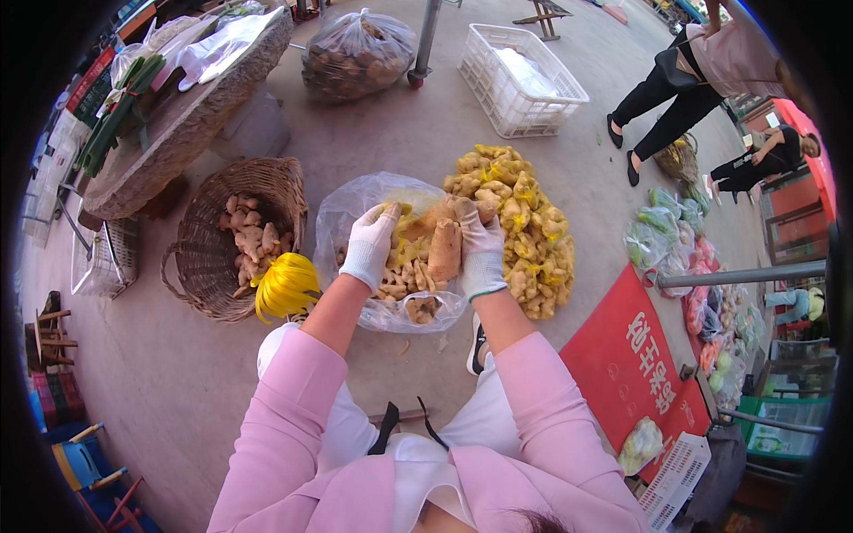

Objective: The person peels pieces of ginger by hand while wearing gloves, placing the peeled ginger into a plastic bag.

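Both hands wear white knitted gloves and are raised over a clear plastic bag (340, 200) of ginger pieces (400, 276). My right hand (476, 233) grips a large ginger root (444, 246). My left hand (376, 233) has thumb and fingers together at a small yellowish piece, perhaps ginger or netting; its exact hold cannot be told. Right behind the bag lies a heap of ginger in yellow mesh bags (533, 226). To the left, a brown wicker basket (193, 266) holds more ginger (253, 233), with a bundle of yellow netting (286, 286) at its near rim.
A stone slab table (200, 120) stands at upper left, near a tied bag of brown roots (360, 56). A white plastic crate (520, 110) is beyond the heap. A red banner (620, 353) and bagged vegetables (660, 230) lie right. Two people (686, 93) stand at upper right.
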Action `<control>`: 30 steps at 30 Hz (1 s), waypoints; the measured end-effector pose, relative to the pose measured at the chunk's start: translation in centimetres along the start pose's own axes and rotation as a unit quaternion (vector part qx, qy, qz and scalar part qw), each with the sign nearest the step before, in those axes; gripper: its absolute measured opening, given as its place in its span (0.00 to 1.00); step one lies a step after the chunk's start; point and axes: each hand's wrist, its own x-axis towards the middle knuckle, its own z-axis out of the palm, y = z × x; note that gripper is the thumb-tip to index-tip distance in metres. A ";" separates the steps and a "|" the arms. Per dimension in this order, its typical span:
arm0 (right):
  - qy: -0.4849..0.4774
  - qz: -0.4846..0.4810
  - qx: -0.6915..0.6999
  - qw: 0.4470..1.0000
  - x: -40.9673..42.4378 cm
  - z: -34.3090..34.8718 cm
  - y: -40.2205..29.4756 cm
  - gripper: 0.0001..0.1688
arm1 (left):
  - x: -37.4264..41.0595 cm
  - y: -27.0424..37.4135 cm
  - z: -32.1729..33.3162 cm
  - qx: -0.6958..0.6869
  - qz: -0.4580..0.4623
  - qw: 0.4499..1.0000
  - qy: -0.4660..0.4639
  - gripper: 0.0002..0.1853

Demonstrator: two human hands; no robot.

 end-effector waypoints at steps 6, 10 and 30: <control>-0.176 0.005 -0.259 0.950 -1.8 0.4 1.3 0.20 | 0.3 1.1 -0.2 -0.011 0.013 1.000 -0.005 0.13; -0.240 0.004 -0.547 0.802 -1.9 0.1 -0.1 0.26 | 0.9 3.1 -2.4 0.024 0.041 0.999 -0.025 0.14; -0.238 -0.134 -0.341 0.900 0.7 -1.6 -1.7 0.20 | -0.7 3.7 -2.8 0.489 0.222 0.829 0.154 0.20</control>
